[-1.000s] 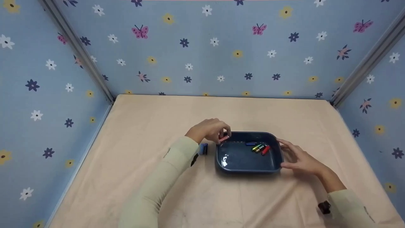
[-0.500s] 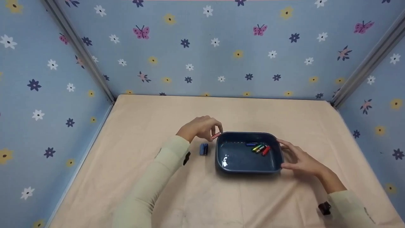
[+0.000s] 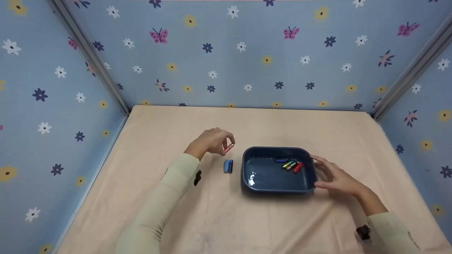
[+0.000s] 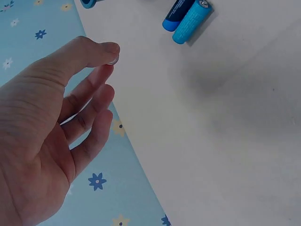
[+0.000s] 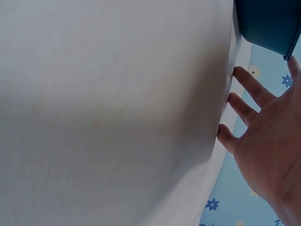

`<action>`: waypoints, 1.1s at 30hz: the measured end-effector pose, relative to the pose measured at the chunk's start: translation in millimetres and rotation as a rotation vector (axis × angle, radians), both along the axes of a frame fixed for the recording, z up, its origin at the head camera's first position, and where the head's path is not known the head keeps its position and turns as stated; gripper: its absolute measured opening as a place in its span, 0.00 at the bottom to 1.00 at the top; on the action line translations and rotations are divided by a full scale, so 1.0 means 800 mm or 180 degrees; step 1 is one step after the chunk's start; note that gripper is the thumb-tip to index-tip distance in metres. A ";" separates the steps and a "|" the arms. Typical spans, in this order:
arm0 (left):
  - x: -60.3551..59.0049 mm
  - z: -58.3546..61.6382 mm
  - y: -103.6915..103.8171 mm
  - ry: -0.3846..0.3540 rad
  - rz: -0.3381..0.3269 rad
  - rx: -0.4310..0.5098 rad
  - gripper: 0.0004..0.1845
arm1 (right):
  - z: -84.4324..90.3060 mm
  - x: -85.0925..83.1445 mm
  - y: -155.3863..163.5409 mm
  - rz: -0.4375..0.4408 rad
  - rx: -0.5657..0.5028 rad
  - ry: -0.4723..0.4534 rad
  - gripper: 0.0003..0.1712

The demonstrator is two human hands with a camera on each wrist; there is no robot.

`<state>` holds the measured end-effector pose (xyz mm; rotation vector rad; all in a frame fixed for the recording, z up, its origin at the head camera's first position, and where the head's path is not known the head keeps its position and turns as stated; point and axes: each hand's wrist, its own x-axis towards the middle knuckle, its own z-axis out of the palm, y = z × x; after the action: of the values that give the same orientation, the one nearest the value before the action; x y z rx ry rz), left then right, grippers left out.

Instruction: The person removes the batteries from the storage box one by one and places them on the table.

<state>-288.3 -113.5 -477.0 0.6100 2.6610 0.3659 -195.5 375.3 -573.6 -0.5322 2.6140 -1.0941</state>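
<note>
My left hand (image 3: pixel 223 142) hovers over the table just left of a dark blue tray (image 3: pixel 270 178) and pinches a small red battery (image 3: pixel 229 147) at its fingertips. Two blue batteries (image 3: pixel 228 166) lie side by side on the cloth below that hand, and they also show in the left wrist view (image 4: pixel 187 15); the red battery is hidden there. Several coloured batteries (image 3: pixel 291 164) lie in the tray's far right corner. My right hand (image 3: pixel 326 173) is open, with straight fingers against the tray's right wall (image 5: pixel 265 26).
A beige cloth (image 3: pixel 219 218) covers the table. Blue flowered walls (image 3: pixel 247 60) close it in at the back and on both sides. A white glare spot sits on the tray floor.
My left hand has drawn back to the left from over the tray's near left corner, carrying the red battery. The right hand and the tray have stayed put.
</note>
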 end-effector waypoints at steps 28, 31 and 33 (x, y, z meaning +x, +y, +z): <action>0.038 -0.061 -0.034 0.0454 0.0454 0.0511 0.23 | -0.003 0.001 0.001 0.0080 -0.0141 0.0033 0.55; 0.042 -0.071 -0.034 0.0397 0.0474 0.0559 0.23 | -0.001 0.000 0.001 0.0056 -0.0109 0.0009 0.55; 0.043 -0.078 -0.035 0.0372 0.0477 0.0585 0.23 | -0.001 0.000 0.001 0.0049 -0.0088 -0.0008 0.55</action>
<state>-253.7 -141.4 -539.3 0.5003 2.8145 0.6415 -195.5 376.2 -574.0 -0.5558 2.5919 -1.1268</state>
